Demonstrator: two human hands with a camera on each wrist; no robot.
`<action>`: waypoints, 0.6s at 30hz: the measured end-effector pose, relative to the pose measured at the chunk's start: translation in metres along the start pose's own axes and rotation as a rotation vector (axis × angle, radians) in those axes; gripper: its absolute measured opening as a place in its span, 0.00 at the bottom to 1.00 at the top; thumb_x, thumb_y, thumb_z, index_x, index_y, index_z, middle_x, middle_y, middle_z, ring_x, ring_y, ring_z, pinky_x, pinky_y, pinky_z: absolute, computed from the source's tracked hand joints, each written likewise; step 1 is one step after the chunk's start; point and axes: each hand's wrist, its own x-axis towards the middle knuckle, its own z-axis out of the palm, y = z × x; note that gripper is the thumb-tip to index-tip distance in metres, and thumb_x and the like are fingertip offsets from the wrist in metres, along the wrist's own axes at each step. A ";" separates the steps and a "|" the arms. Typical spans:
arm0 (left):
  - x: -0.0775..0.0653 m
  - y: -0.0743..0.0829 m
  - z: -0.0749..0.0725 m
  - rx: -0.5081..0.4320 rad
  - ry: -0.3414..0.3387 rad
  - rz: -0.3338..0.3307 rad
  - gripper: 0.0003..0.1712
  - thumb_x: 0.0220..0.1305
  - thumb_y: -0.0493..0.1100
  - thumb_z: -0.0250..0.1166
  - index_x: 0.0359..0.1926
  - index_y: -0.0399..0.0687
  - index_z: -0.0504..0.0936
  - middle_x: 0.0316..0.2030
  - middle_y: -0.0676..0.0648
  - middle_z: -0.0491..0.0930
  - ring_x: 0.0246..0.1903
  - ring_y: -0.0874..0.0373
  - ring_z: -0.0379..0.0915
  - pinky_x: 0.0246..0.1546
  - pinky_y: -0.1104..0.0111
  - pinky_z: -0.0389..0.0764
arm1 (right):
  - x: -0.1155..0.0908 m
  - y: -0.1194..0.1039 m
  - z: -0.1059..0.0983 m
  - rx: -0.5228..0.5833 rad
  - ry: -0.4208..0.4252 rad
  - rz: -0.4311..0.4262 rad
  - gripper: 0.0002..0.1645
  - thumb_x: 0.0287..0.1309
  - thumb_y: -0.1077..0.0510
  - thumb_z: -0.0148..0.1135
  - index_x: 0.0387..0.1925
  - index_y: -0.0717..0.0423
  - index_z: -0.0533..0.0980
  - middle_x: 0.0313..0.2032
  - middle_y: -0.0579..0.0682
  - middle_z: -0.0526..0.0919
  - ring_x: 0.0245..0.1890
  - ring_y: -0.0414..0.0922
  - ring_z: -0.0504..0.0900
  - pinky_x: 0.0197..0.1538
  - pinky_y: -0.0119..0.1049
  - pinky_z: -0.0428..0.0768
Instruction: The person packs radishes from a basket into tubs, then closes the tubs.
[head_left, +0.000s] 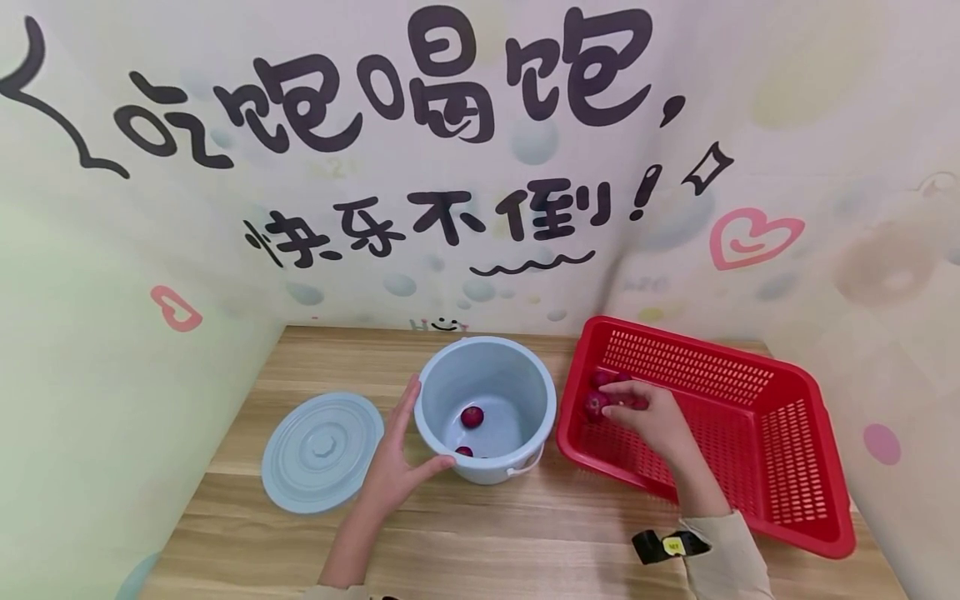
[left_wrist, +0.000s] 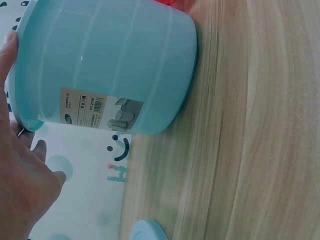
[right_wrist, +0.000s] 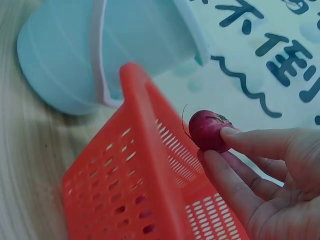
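A light blue bucket stands on the table with radishes inside, one red radish on its floor and another partly hidden by the front rim. My left hand rests against the bucket's left side, fingers spread and thumb at the rim. In the left wrist view the fingertips are right at the rim. Over the left end of the red basket, my right hand pinches a radish between thumb and fingers. Its thin root tail shows in the right wrist view. A few more radishes lie in that end of the basket.
The round blue lid lies on the wooden table, left of the bucket. A white handle hangs at the bucket's front right, close to the basket's left edge. A wall with black lettering stands behind the table.
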 end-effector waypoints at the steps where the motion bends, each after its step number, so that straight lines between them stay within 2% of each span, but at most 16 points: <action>1: 0.000 0.000 0.000 0.000 0.000 -0.001 0.66 0.47 0.50 0.80 0.79 0.68 0.46 0.80 0.55 0.44 0.79 0.42 0.40 0.70 0.30 0.51 | -0.001 -0.003 0.000 0.001 0.001 -0.005 0.19 0.62 0.59 0.67 0.55 0.58 0.81 0.54 0.62 0.81 0.44 0.50 0.79 0.43 0.33 0.85; 8: 0.000 -0.001 0.000 0.001 0.001 0.000 0.66 0.47 0.50 0.80 0.79 0.67 0.46 0.80 0.57 0.44 0.79 0.43 0.41 0.71 0.30 0.48 | -0.006 -0.021 0.002 0.033 -0.005 -0.022 0.19 0.62 0.59 0.67 0.55 0.58 0.80 0.56 0.63 0.81 0.45 0.48 0.84 0.49 0.44 0.88; 18: 0.000 -0.001 0.000 0.000 0.001 -0.007 0.65 0.48 0.51 0.80 0.79 0.69 0.46 0.80 0.58 0.44 0.79 0.43 0.41 0.70 0.30 0.50 | -0.013 -0.042 0.010 0.069 -0.013 -0.062 0.19 0.61 0.60 0.68 0.54 0.57 0.81 0.55 0.61 0.82 0.42 0.47 0.86 0.49 0.43 0.88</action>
